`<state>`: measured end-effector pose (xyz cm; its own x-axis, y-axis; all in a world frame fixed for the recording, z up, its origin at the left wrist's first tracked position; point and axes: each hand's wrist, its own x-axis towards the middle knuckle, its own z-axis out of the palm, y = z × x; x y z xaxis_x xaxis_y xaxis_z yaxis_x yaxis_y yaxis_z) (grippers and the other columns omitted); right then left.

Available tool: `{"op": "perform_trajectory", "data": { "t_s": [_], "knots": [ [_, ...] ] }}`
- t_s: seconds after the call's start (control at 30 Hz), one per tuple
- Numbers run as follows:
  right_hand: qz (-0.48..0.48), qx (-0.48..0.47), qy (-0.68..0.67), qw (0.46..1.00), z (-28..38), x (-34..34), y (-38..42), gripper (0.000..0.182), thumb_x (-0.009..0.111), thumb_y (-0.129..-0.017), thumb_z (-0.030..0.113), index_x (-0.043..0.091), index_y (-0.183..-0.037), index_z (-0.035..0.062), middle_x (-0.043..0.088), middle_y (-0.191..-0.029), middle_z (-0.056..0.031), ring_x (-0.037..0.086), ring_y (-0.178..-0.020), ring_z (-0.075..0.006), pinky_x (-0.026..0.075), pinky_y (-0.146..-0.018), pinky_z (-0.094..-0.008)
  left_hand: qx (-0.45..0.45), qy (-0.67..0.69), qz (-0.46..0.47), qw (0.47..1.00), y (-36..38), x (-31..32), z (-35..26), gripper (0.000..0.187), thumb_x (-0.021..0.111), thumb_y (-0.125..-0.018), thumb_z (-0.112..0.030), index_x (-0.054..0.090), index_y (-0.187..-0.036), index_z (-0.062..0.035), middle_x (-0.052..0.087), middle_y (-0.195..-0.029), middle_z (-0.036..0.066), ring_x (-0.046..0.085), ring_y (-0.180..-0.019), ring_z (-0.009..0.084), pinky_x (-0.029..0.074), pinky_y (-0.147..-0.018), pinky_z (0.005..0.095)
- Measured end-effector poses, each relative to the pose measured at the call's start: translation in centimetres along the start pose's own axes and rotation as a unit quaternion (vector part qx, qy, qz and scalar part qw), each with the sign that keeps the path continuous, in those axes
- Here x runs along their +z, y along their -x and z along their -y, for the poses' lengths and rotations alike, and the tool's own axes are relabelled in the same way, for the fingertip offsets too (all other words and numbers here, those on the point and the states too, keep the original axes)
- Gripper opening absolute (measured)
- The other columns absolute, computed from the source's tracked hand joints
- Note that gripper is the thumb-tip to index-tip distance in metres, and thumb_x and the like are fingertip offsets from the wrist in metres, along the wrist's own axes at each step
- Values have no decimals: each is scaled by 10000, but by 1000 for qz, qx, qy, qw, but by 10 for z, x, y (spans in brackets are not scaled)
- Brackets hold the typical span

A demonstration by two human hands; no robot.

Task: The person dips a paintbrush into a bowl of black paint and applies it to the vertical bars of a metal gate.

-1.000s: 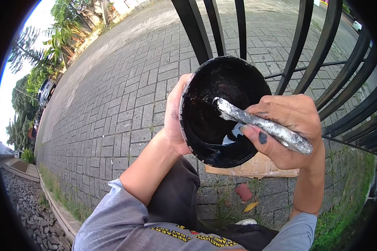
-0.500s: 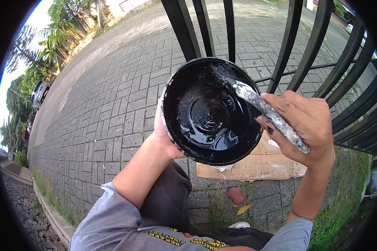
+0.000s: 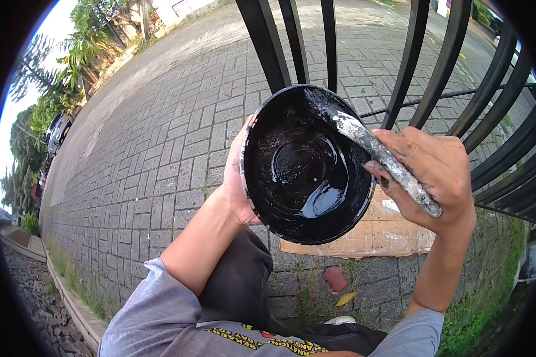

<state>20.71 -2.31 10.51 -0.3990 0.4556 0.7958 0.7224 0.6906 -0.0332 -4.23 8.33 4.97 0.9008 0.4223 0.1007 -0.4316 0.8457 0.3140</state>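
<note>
Nearest, grey sleeves and dark trousers are seen at the bottom of the view. Just above them, a round black plastic bowl [image 3: 307, 163] w/ shiny black paint inside is held up by the left hand [image 3: 237, 175]; its fingers are curled round the bowl's back and left rim. The bowl is used as the landmark here. At the bowl's right side, the right hand [image 3: 438, 178] is closed tight round a paint-crusted silver-grey brush handle [image 3: 387, 163], and the brush tip is pressed on the bowl's upper inner wall.

A thin pool of paint is left at the bowl's bottom, so the brush is prob. being loaded.

Below the bowl, a flat brown cardboard sheet [image 3: 369, 235] is laid on the ground. Behind the bowl, tall black metal gate bars [image 3: 280, 41] are seen. They look dark all over, so how much painting is left can't be told. Farther behind, grey brick paving [image 3: 161, 137] is spread out.
</note>
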Motion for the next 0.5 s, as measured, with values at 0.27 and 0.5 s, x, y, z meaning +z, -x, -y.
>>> {"op": "perform_trajectory", "data": {
  "t_s": [0.27,0.5],
  "knots": [
    [-15,-22,4,1000,5,2,-1,458,856,-656,29,720,-1082,-71,619,-673,-85,597,-513,-195,407,-457,-296,-14,25,-2,1000,0,-1,2,697,278,-1055,-595,486,-1494,-95,581,-1437,173,619,-1268,332,527,-1056,529],
    [6,-44,-5,999,24,1,-11,439,873,-663,45,716,-1044,-108,593,-641,-71,581,-488,-165,405,-415,-280,-43,13,-81,996,4,7,8,680,298,-1059,-573,502,-1479,-78,595,-1419,182,634,-1244,329,545,-1035,520]
  ]
}}
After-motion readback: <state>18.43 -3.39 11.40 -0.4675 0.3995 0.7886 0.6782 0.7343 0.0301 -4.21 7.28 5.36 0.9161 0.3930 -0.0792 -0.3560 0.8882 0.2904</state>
